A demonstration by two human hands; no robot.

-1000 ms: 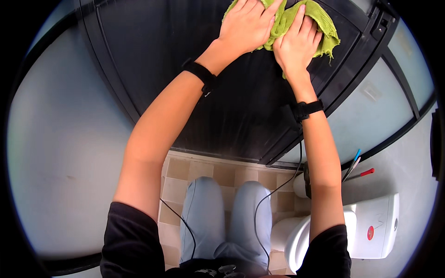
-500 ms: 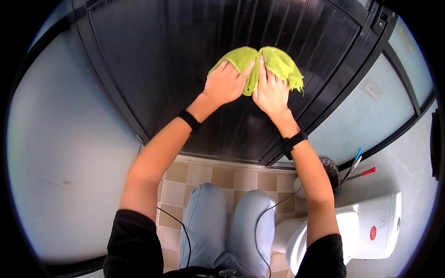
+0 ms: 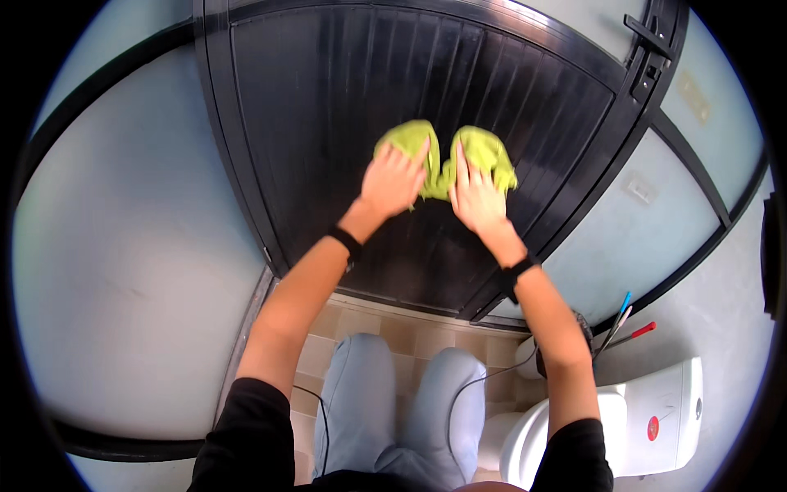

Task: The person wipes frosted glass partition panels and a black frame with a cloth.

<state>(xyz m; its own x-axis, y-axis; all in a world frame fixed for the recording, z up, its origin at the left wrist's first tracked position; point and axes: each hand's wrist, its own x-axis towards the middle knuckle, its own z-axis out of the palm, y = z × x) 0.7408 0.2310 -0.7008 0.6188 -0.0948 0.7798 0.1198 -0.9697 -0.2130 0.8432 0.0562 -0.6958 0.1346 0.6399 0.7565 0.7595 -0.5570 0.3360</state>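
Observation:
A lime-green cloth (image 3: 484, 148) lies bunched against a dark, ribbed door panel (image 3: 311, 107), held by both hands. My left hand (image 3: 391, 182) grips its left part, with some fingertips hidden in the folds. On the right part, my right hand (image 3: 478, 198) presses with its index finger stretched along the fabric and the other fingers partly covered. Between the hands the cloth sags in a narrow strip. Both wrists wear black bands.
A metal latch (image 3: 649, 38) sits on the door frame, upper right. Frosted panels (image 3: 139, 246) flank the door. A white toilet (image 3: 656, 418) stands at the lower right, near brushes with blue and red handles (image 3: 644, 330). Thin cables cross my legs over the tiled floor (image 3: 418, 338).
Both hands have moved down in the picture with the cloth, which is now more crumpled with its halves further apart. The view has shifted, showing more of the door's top and the latch.

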